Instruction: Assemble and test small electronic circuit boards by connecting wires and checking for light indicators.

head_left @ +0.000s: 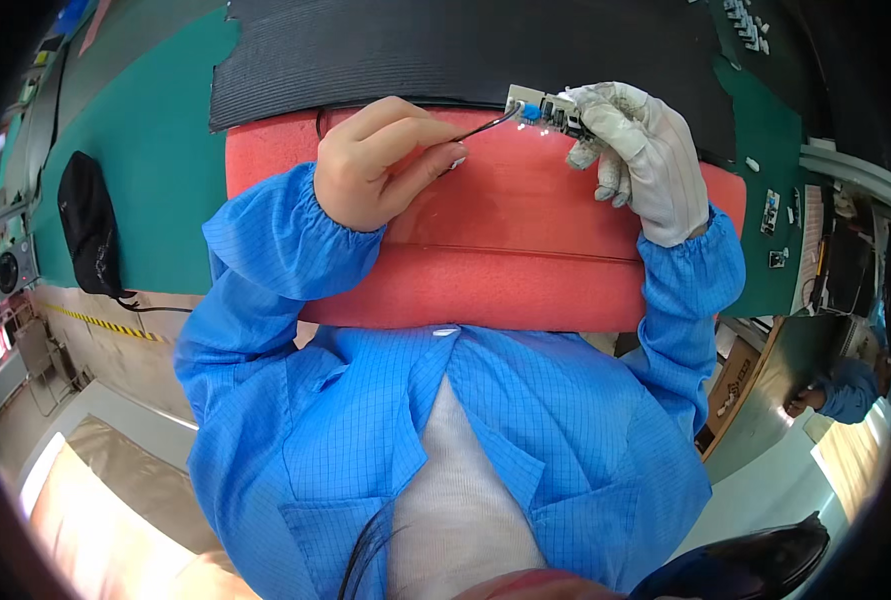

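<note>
Clamping a circuit board (557, 113), pale with blue and dark patches, is your right hand (655, 150). Your left hand (380, 165) pinches the dark wire (488, 126) at its left.

Ribbed black mat (415, 55), matt red foam pad (495, 290), cloth glove (657, 170)

My left arm (255, 300) and right arm (690, 300) reach forward, elbows bent, in blue checked sleeves (295, 230) gathered at the wrists. My left hand (365, 165) is bare and turned inward, its fingers (410, 132) bent and meeting the thumb (430, 170) in a pinch. My right hand (655, 165), in a white glove marked grey at the fingertips, curls its fingers (602, 130) in a grip, pointing leftward.
</note>
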